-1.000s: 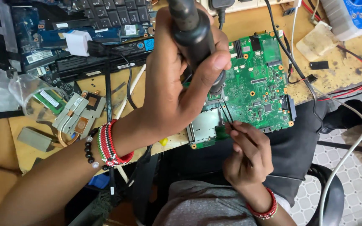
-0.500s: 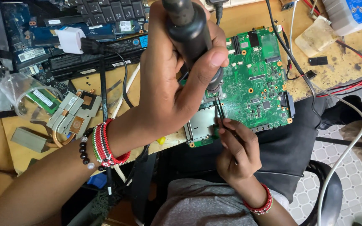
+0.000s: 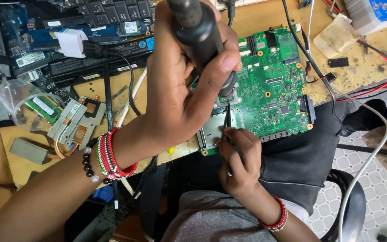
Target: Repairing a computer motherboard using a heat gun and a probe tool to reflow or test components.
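While both hands work over 1 board, the entry reads as follows.

Item in hand: green circuit board (image 3: pixel 272 96), lying flat at the near edge of the wooden worktop (image 3: pixel 368 74), partly overhanging the person's lap.

Left hand (image 3: pixel 180 94): clenched round the thick black handle of a hot-air tool (image 3: pixel 198 31), nozzle pointing down at a square chip site near the board's middle.

Right hand (image 3: pixel 240 166): pinching thin black tweezers (image 3: pixel 226 123), tips reaching up to the same spot just under the nozzle.

Wrists: red-and-white beaded bands on both; a string of dark beads beside the left one.

Left of the board: copper-and-grey heatsink assembly (image 3: pixel 75 123), clear plastic cup (image 3: pixel 27 105) holding a small green memory module, white charger block (image 3: pixel 70 42), and an opened laptop chassis with keyboard (image 3: pixel 108 11) behind.

Right of the board: red, black and white cables (image 3: pixel 372 85), a cloudy plastic tub (image 3: pixel 337 38), a small black part.

Handling note, as judgement: the nozzle is best kept upright and steady over the 1 chip, not drifting onto neighbouring parts; the tweezers should touch only lightly, lifting or nudging straight, never prying. Cables near the board's right edge are best kept out of the heated zone.
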